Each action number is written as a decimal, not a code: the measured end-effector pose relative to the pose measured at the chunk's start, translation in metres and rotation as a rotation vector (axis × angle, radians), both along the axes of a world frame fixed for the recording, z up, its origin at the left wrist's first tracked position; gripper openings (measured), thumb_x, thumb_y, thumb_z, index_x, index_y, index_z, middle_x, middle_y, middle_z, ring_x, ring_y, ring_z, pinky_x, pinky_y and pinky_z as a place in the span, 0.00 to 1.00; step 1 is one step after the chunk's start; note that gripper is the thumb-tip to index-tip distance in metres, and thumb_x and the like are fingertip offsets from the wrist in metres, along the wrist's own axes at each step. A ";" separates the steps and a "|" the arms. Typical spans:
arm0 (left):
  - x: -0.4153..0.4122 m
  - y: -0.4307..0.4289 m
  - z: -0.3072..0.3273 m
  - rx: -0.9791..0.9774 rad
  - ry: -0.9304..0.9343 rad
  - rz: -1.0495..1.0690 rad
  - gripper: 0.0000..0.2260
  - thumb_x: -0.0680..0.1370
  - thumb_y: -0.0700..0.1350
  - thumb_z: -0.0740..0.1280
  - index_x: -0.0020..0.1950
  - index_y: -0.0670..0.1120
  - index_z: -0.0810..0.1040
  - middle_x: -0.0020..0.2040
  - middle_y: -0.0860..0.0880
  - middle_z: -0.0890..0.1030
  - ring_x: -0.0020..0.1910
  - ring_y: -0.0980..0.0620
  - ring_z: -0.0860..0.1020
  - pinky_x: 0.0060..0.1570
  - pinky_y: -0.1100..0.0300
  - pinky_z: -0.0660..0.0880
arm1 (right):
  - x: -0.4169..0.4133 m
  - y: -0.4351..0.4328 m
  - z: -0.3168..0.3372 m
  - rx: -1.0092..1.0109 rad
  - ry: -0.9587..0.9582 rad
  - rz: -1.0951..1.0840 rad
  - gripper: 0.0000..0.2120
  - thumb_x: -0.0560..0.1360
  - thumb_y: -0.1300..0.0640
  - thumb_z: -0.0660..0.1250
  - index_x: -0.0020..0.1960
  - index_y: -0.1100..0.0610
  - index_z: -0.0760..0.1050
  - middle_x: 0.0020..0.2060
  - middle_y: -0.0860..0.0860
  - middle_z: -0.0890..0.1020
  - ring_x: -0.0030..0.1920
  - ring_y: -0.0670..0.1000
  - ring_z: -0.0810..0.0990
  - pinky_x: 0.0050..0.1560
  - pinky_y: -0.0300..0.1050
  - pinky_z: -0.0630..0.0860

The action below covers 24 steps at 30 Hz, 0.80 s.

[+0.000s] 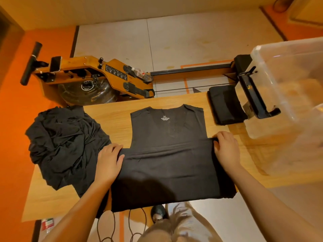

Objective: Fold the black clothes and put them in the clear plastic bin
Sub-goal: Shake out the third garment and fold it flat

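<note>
Wooden table [108,117], orange floor [14,119], rowing machine [108,70], left hand [109,161] and right hand [226,150] fingers [221,137] pinching black shirt [167,165]

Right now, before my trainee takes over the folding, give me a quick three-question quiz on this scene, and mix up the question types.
1. True or false: the folded black garment lies inside the clear plastic bin.
2. Multiple choice: where is the crumpled black pile relative to the flat shirt? A, on the person's left. B, on the person's right. C, on top of it.
3. Fill in: the size print at the shirt's collar reads ___.

Key: 1 false, it lies on the table beside the bin; 2 A; 3 XL.
</note>
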State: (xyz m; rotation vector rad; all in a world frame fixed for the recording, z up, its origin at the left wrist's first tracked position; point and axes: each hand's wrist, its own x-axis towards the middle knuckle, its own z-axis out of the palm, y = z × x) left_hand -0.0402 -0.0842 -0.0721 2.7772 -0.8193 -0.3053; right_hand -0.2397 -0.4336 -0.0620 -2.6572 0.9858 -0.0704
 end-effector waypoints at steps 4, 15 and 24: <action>0.009 -0.006 0.011 0.001 0.055 -0.004 0.10 0.78 0.44 0.68 0.58 0.44 0.79 0.52 0.48 0.80 0.54 0.45 0.75 0.57 0.50 0.68 | 0.002 -0.004 0.003 0.062 -0.020 -0.016 0.05 0.74 0.65 0.66 0.49 0.60 0.76 0.48 0.57 0.78 0.51 0.58 0.75 0.49 0.51 0.73; 0.023 0.009 0.043 -0.241 0.358 0.069 0.04 0.77 0.42 0.70 0.43 0.49 0.79 0.42 0.55 0.81 0.45 0.56 0.78 0.45 0.61 0.72 | -0.012 -0.005 0.018 0.297 -0.173 -0.126 0.09 0.78 0.64 0.64 0.57 0.61 0.78 0.52 0.54 0.77 0.52 0.55 0.77 0.52 0.40 0.69; 0.020 0.020 0.074 -0.492 0.513 0.258 0.03 0.75 0.38 0.72 0.45 0.45 0.84 0.47 0.49 0.83 0.49 0.50 0.80 0.56 0.53 0.75 | -0.030 -0.014 0.054 0.618 -0.386 -0.236 0.02 0.75 0.61 0.70 0.45 0.60 0.79 0.39 0.55 0.81 0.42 0.50 0.79 0.43 0.41 0.72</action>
